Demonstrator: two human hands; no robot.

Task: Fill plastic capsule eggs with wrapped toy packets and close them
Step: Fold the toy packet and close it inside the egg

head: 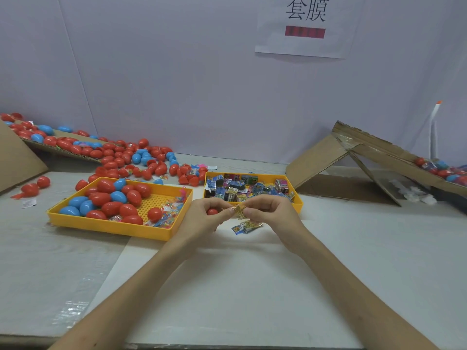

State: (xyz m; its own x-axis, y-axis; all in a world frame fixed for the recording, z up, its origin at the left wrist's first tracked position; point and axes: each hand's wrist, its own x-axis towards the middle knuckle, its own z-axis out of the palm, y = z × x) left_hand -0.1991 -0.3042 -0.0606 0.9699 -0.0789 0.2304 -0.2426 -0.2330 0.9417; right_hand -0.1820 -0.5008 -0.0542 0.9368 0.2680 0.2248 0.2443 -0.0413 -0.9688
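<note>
My left hand [202, 218] holds a red capsule egg [212, 211] in its curled fingers, just in front of the two yellow trays. My right hand [270, 210] pinches a gold and yellow wrapped toy packet [240, 210], and my left fingertips touch the same packet. Another blue and yellow packet [245, 226] lies on the table just under my hands. The left tray [111, 227] holds red and blue eggs plus small clear packets. The right tray [298, 202] holds several wrapped toy packets.
A heap of red and blue eggs [131, 155] spills from a cardboard sheet [15, 157] at the back left. A folded cardboard ramp [353, 157] with more eggs stands at the right. A paper sign [305, 26] hangs on the back wall.
</note>
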